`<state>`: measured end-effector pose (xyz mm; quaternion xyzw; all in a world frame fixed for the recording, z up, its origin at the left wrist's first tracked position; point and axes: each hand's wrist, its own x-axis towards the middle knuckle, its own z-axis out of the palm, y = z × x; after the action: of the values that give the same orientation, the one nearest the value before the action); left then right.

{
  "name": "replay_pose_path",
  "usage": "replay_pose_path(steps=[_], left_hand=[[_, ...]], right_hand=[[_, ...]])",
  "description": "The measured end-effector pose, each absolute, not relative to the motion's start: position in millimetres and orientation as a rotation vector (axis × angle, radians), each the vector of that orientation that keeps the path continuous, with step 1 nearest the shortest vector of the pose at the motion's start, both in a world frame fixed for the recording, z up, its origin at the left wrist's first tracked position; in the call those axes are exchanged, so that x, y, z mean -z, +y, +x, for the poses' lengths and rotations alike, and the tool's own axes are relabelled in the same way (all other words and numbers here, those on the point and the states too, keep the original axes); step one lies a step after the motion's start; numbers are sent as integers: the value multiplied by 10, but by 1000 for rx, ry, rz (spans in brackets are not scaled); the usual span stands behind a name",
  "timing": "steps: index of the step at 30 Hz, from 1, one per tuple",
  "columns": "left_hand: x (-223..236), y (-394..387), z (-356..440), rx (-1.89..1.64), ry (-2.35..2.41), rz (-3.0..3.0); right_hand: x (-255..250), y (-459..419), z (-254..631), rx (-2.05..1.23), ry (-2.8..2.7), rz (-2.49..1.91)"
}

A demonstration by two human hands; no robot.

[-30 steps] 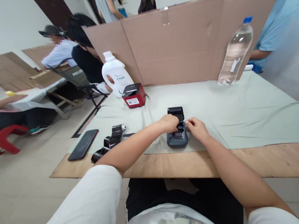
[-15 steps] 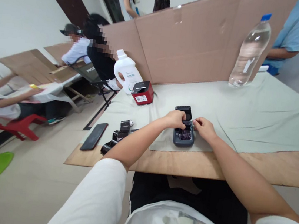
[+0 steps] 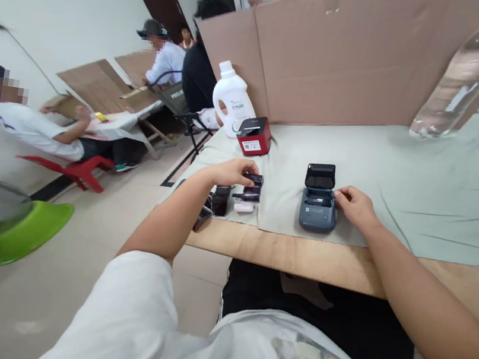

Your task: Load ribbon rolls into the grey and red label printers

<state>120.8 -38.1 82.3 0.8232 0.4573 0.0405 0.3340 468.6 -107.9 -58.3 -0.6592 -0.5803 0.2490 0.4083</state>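
A small dark grey portable printer (image 3: 317, 215) rests near the table's front edge. Its black lid (image 3: 321, 175) is flipped up, and the compartment inside shows no roll. My right hand (image 3: 355, 206) is at the printer's right side, thumb and forefinger pinched together at its edge. Left of the printer, my left hand (image 3: 239, 173) has its fingers closed on a dark roll (image 3: 256, 179) low over the table. Right below it lie another dark shiny roll (image 3: 250, 193) and a small pale roll (image 3: 244, 208). Black shiny strips (image 3: 219, 200) lie beside them, partly behind my forearm.
A red box-shaped device (image 3: 255, 137) stands before a white jug (image 3: 234, 101) at the back left. Behind the table rises a cardboard partition (image 3: 351, 64), with a large water bottle (image 3: 471, 76) at the right. Other people sit at a table on the left.
My left hand has left the printer for the rolls on the left, and the dark shiny roll is out of the compartment. My right hand stays at the printer. The view has shifted.
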Motion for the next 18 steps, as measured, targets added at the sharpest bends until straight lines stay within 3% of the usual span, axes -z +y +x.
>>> replay_pose_path(steps=[6, 10, 18], left_hand=[[-628, -145, 708, 172, 1529, 2162], [-474, -219, 726, 394, 1501, 2187], [-349, -376, 832, 498, 1579, 2301]], right_hand=[[574, -1091, 4686, -631, -1455, -1658], [543, -1106, 4680, -631, -1463, -1681], [536, -1105, 4682, -650, -1455, -1691]])
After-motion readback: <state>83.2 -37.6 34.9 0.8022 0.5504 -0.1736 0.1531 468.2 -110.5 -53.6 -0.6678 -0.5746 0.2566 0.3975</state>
